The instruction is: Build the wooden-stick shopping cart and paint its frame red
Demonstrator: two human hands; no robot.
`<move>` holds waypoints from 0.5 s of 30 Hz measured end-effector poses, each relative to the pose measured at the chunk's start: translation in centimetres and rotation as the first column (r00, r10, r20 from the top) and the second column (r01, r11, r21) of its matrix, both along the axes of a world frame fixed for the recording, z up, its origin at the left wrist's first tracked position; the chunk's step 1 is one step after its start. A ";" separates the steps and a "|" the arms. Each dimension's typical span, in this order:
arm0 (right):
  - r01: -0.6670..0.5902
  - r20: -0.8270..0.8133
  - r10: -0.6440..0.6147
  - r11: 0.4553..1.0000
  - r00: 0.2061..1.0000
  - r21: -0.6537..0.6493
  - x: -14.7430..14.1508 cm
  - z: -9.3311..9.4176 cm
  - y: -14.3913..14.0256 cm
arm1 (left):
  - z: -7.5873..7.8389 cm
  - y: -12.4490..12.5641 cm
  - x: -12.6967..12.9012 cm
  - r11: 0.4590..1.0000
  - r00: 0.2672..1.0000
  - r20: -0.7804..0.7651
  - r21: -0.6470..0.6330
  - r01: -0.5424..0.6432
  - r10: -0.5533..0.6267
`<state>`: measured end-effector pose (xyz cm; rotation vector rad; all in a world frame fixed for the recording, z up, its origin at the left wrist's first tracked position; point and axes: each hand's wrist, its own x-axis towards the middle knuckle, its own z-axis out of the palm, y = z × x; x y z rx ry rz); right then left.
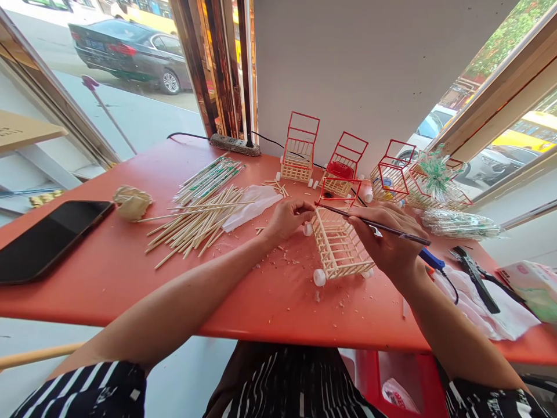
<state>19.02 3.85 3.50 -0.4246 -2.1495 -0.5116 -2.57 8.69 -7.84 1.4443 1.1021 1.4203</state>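
Observation:
A small stick-built cart (pixel 333 247) with white wheels stands on the red table in front of me. Its handle frame (pixel 342 181) at the far end is red, while the body is bare pale wood. My left hand (pixel 289 220) pinches the cart's far left corner with thumb and forefinger. In my right hand (pixel 391 235) is a thin dark-handled paintbrush (pixel 402 234), held slantwise over the cart. Its tip touches or nearly touches the lower left end of the red handle. The right hand hides part of the cart's right side.
Several similar carts with red handles (pixel 300 145) line the back. Loose wooden sticks (pixel 195 229), packaged sticks (pixel 211 177) and a phone (pixel 52 238) lie left. On the right are a blue-handled tool (pixel 431 257), black pliers-like tool (pixel 476 281) and wrapped bundle (pixel 461 224). A power strip (pixel 235 145) sits behind.

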 end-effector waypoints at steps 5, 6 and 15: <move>0.018 0.050 -0.020 0.999 0.999 0.045 0.1 0.5 -0.1 | -0.1 0.1 0.0 1.000 1.000 -0.017 0.028 0.004 -0.003; 0.018 0.049 -0.020 0.999 0.999 0.046 0.1 0.6 -0.2 | -0.2 0.1 0.0 1.000 1.000 -0.020 0.031 0.005 -0.004; -0.078 -0.081 0.072 0.994 0.994 -0.074 1.3 0.2 -1.3 | -0.2 0.3 0.2 1.000 1.000 0.014 0.012 0.014 -0.014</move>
